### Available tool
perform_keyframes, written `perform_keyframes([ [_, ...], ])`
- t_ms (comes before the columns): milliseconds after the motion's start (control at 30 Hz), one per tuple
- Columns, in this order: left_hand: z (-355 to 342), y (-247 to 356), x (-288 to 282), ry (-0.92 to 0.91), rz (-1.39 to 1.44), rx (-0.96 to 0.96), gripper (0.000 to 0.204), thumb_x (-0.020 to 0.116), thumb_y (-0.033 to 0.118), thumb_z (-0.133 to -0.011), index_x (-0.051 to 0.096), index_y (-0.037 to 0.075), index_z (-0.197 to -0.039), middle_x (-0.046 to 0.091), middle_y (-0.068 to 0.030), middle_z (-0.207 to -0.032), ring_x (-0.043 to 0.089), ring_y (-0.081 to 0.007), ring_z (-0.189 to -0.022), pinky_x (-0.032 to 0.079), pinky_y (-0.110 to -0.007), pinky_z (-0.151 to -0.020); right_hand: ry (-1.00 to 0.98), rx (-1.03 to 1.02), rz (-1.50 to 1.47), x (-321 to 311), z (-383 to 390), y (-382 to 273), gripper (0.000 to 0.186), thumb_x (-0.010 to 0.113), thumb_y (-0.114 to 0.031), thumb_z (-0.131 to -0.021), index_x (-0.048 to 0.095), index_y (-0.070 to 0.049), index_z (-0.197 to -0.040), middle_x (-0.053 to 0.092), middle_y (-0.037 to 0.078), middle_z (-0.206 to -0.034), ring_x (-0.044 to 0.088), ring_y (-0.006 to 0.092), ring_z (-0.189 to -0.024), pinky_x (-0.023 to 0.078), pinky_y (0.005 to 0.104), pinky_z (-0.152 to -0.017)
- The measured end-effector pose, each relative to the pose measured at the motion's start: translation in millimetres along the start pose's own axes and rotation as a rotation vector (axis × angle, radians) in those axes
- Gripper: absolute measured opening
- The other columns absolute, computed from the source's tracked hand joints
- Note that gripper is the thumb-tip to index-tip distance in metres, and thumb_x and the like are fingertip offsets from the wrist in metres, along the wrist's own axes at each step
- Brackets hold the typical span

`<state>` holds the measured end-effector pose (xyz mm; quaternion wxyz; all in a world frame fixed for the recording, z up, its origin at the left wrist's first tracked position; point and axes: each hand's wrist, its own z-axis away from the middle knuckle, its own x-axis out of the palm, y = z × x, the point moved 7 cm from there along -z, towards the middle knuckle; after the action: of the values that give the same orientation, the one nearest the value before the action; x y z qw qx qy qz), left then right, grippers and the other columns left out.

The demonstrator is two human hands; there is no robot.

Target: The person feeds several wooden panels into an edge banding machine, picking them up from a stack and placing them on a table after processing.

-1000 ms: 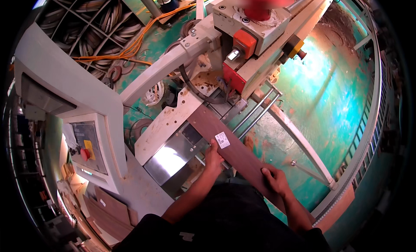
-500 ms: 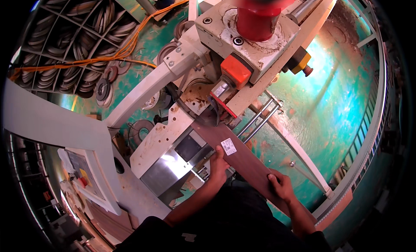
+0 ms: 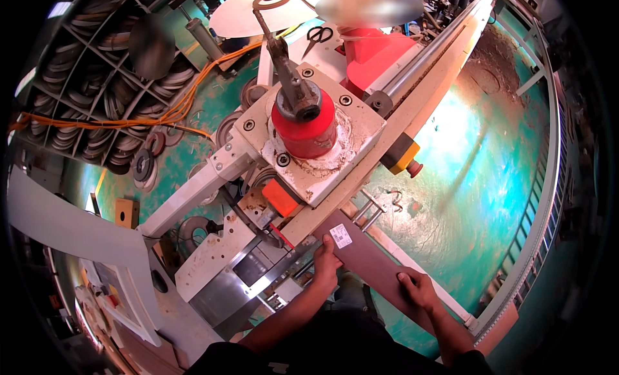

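My left hand (image 3: 325, 265) is closed on the near edge of a long brown board (image 3: 377, 277), just beside its white label (image 3: 340, 236). My right hand (image 3: 416, 288) grips the same board farther down, thumb on top. The board slants from lower right up to a cream machine beam (image 3: 351, 185), where its far end is hidden. Left of that end are a steel plate (image 3: 216, 294) and an orange switch box (image 3: 280, 196), below a machine head with a red cylinder (image 3: 313, 136).
A grey console (image 3: 71, 223) is at left. Behind are racks of banding coils (image 3: 106, 78), orange cables (image 3: 142, 121), black scissors (image 3: 316, 38) and a white disc (image 3: 235, 17). Below the beam are a yellow-black stop button box (image 3: 403, 157) and steel rails (image 3: 371, 217); a railing (image 3: 548, 194) runs along the right.
My view has swung forward, showing more of the machine's top. The board and both my hands have moved right relative to the machine, the board's end passing from the steel plate to the beam.
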<state>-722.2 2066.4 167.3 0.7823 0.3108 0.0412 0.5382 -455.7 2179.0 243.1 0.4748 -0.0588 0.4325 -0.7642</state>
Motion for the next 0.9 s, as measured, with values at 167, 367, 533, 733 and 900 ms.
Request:
perform_keyframes([
  [167, -29.1, 1.9, 50.7, -0.051, 0.064, 0.049, 0.06, 0.053, 0.057, -0.104, 0.059, 0.005, -0.133, 0.071, -0.0109, -0.119, 0.072, -0.0238, -0.105, 0.059, -0.041, -0.09, 0.029, -0.054, -0.096, -40.3, -24.9, -8.6, 0.042, 0.062, -0.035, -0.103, 0.069, -0.001, -0.127, 0.074, 0.009, -0.108, 0.063, 0.0134, -0.106, 0.048, 0.0313, -0.097],
  [367, -74.8, 7.6, 60.3, -0.207, 0.014, 0.276, 0.034, 0.058, 0.04, -0.106, 0.055, 0.007, -0.107, 0.066, -0.0054, -0.091, 0.066, -0.0149, -0.073, 0.054, -0.026, -0.064, 0.028, -0.22, 0.001, -80.6, -56.3, -25.2, 0.048, 0.057, -0.036, -0.106, 0.067, 0.005, -0.128, 0.073, 0.011, -0.109, 0.061, 0.0162, -0.105, 0.046, 0.0309, -0.098],
  [533, 25.5, -10.7, -33.5, -0.101, -0.061, 0.483, 0.029, 0.061, 0.035, -0.105, 0.054, 0.007, -0.1, 0.063, -0.0034, -0.084, 0.062, -0.0108, -0.07, 0.053, -0.027, -0.064, 0.463, -0.368, 0.57, -123.0, -86.0, 1.8, 0.05, 0.06, -0.034, -0.106, 0.058, -0.002, -0.143, 0.063, 0.014, -0.115, 0.061, 0.024, -0.098, 0.049, 0.0364, -0.09],
  [733, 153.3, -88.2, -255.4, 0.367, 0.137, 0.649, 0.03, 0.057, 0.034, -0.107, 0.061, 0.004, -0.111, 0.069, -0.0054, -0.097, 0.067, -0.013, -0.087, 0.056, -0.03, -0.081, -0.016, -0.844, 0.12, -28.8, -18.0, -123.1, 0.03, 0.065, -0.004, -0.1, 0.062, 0.005, -0.128, 0.067, 0.018, -0.111, 0.066, 0.0262, -0.087, 0.054, 0.033, -0.068],
  [900, 349.2, -200.2, -434.3, 1.142, 0.682, 0.705, 0.02, 0.058, 0.019, -0.103, 0.063, -0.001, -0.102, 0.07, -0.01, -0.088, 0.069, -0.0175, -0.074, 0.058, -0.031, -0.07, 0.058, -1.045, 0.397, 126.7, 16.4, -144.2, 0.043, 0.059, -0.027, -0.106, 0.06, -0.002, -0.141, 0.062, 0.014, -0.112, 0.059, 0.024, -0.097, 0.048, 0.0376, -0.08],
])
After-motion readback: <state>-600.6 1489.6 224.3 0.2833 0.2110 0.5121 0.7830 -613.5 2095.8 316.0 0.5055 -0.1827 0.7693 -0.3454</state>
